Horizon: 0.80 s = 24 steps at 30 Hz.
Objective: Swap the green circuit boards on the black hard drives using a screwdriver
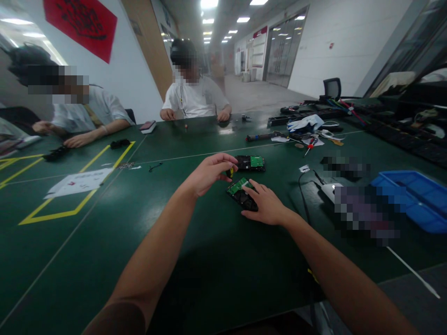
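Observation:
A hard drive [239, 190] with its green circuit board facing up lies on the dark green table [209, 260]. My right hand [267, 204] rests on its near right side, fingers curled round the edge. My left hand [209, 173] hovers just above its far left, fingers pinched on a small dark tool with a yellow part [230, 172]. A second hard drive [250, 163] with a green board lies a little farther back.
A blue plastic tray [415, 195] sits at the right, with a black cable [302, 193] beside it. Screwdrivers and tools [310, 142] lie at the back right. Two seated people rest their hands on the far and left edges; papers [82, 181] lie inside yellow tape.

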Motion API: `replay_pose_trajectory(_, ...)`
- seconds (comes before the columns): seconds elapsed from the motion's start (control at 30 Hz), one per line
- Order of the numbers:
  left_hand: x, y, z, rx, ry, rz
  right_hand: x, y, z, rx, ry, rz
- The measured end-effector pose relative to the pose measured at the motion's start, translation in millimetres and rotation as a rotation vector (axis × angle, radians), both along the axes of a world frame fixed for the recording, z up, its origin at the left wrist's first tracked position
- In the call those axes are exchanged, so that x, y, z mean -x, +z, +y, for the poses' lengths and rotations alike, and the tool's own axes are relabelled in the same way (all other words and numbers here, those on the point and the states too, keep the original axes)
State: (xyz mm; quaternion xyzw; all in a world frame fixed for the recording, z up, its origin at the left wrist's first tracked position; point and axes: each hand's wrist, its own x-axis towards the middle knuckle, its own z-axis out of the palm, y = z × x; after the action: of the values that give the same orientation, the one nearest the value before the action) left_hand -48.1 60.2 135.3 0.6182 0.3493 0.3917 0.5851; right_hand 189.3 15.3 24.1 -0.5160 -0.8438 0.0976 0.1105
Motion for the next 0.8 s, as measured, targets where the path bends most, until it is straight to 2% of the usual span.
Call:
replay_pose_trajectory(0.2,-1.4,0.2,-0.5,0.037,0.019,-0.045,1.4,2.0,-0.6,-0.001,0.005,-0.014)
replay_pose_trajectory(0.8,1.0,-0.3,1.7,0.004,0.035,0.011,1.4,2.8,-0.9,0.005,-0.007,0.0)
